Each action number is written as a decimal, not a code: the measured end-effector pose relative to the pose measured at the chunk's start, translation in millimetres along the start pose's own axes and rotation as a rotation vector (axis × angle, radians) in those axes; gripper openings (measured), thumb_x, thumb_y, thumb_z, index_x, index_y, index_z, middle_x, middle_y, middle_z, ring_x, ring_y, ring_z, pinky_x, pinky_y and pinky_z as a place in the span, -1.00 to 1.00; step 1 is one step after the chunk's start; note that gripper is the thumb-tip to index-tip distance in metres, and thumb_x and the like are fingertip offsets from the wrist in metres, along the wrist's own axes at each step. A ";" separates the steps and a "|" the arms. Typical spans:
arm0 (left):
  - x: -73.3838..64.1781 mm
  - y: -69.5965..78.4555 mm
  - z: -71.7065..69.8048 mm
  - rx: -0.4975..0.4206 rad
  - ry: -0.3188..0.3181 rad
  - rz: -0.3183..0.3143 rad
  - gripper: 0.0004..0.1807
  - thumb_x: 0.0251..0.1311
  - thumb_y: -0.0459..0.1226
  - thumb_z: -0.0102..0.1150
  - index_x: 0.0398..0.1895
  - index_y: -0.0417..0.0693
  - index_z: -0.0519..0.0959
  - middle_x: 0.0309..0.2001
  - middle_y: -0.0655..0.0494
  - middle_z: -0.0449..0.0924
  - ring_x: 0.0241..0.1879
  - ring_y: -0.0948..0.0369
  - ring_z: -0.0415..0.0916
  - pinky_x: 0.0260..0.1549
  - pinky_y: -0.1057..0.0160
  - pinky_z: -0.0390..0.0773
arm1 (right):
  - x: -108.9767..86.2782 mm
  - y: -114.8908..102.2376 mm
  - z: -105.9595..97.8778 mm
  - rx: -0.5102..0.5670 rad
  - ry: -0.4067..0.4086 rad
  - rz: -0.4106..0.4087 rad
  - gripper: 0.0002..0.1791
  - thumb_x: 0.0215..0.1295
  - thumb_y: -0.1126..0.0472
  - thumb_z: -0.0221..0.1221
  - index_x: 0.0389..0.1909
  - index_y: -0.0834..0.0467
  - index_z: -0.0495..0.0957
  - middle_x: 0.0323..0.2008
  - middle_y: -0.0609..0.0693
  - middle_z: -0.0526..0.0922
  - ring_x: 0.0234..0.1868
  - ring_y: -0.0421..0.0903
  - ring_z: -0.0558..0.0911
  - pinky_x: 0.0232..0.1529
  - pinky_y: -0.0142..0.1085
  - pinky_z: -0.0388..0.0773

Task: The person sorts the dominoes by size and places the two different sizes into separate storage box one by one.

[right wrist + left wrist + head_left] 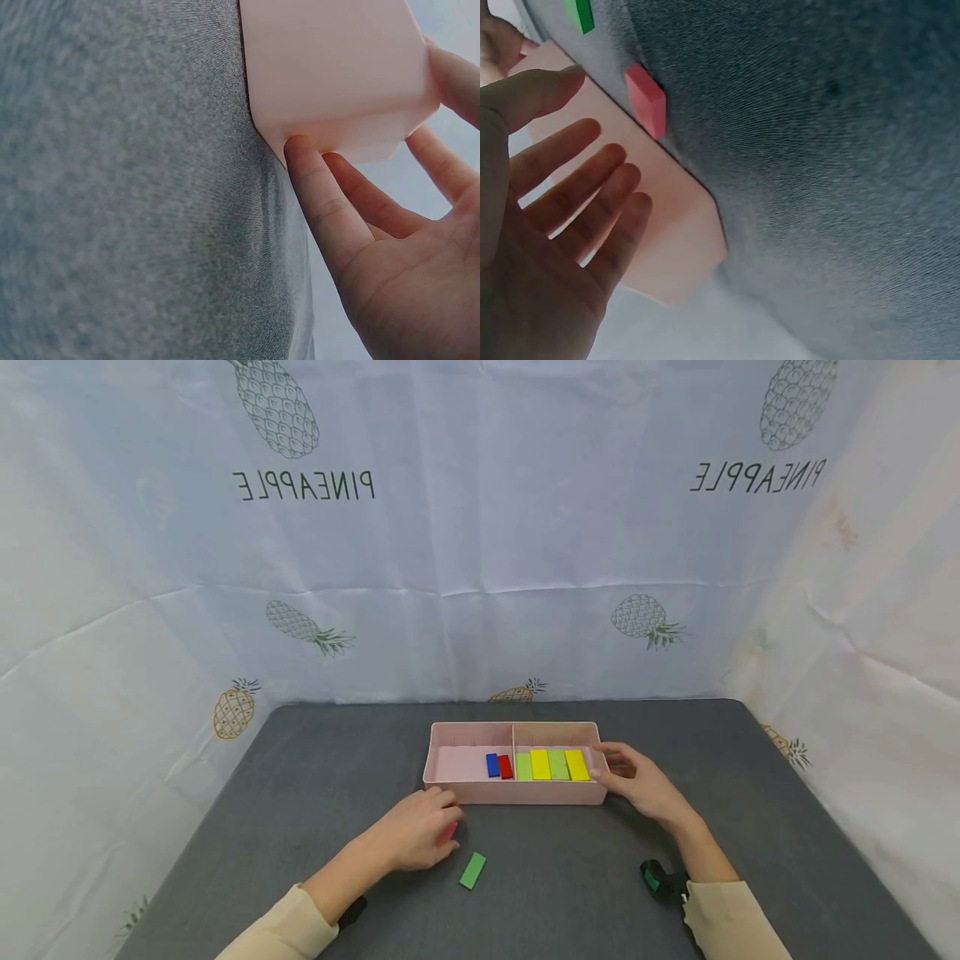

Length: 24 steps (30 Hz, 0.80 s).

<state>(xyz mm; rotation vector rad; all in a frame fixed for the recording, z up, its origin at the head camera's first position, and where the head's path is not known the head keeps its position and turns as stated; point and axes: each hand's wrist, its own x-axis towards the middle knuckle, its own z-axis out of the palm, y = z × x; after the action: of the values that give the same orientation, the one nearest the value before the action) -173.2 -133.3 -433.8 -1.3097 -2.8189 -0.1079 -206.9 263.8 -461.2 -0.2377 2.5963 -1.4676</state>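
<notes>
A two-compartment pink box (491,792) stands on the dark table. My right hand (637,783) grips its right end, the thumb at the front corner and the fingers against the end wall, as the right wrist view also shows. My left hand (416,831) hovers with relaxed, spread fingers in front of the box's left part. Beneath it a pinkish-red block (647,101) lies on the table close to the box's front wall, apart from the fingers. A green block (472,871) lies just right of the left hand.
A blue block (492,766) and a red block (506,767) lie in the left compartment. Light green blocks (558,765) and yellow blocks (540,764) stand side by side in the right one. Behind the table hangs a white pineapple-print cloth (480,527).
</notes>
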 end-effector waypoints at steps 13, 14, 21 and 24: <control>-4.9 -6.1 14.3 -0.076 -0.106 -0.071 -0.63 0.20 -0.12 0.39 0.03 -0.05 0.64 -0.11 0.18 0.49 -0.10 0.22 0.41 -0.01 0.17 0.52 | -0.5 0.3 0.6 0.014 -0.004 -0.005 -0.30 0.45 -0.03 0.23 0.48 0.16 0.27 0.40 0.28 0.33 0.29 0.30 0.45 0.11 0.10 0.53; -4.8 -6.7 14.6 -0.074 -0.104 -0.072 -0.63 0.19 -0.12 0.40 0.02 -0.05 0.65 -0.11 0.17 0.49 -0.10 0.22 0.42 -0.01 0.17 0.52 | -0.5 0.5 0.6 0.016 -0.004 -0.005 -0.30 0.45 -0.03 0.23 0.48 0.16 0.27 0.40 0.28 0.33 0.29 0.30 0.45 0.11 0.10 0.53; -4.5 -8.9 15.6 -0.081 -0.111 -0.102 -0.60 0.17 -0.12 0.42 0.04 -0.08 0.64 -0.10 0.16 0.50 -0.08 0.21 0.42 0.02 0.16 0.53 | -0.5 0.7 0.7 0.013 -0.001 -0.008 -0.29 0.44 -0.05 0.23 0.48 0.15 0.28 0.37 0.27 0.38 0.28 0.29 0.45 0.08 0.06 0.55; -3.9 -9.1 16.0 -0.085 -0.121 -0.118 -0.58 0.18 -0.11 0.41 0.06 -0.10 0.63 -0.10 0.15 0.49 -0.08 0.21 0.41 0.02 0.15 0.52 | -0.4 0.8 0.7 0.013 0.001 -0.010 -0.29 0.44 -0.05 0.23 0.48 0.14 0.28 0.36 0.26 0.39 0.28 0.28 0.46 0.07 0.04 0.56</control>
<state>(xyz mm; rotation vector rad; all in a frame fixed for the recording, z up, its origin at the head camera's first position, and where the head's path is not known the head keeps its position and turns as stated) -177.6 -140.9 -450.4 -1.2032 -3.0252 -0.1581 -206.4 263.8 -462.2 -0.2484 2.5890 -1.4881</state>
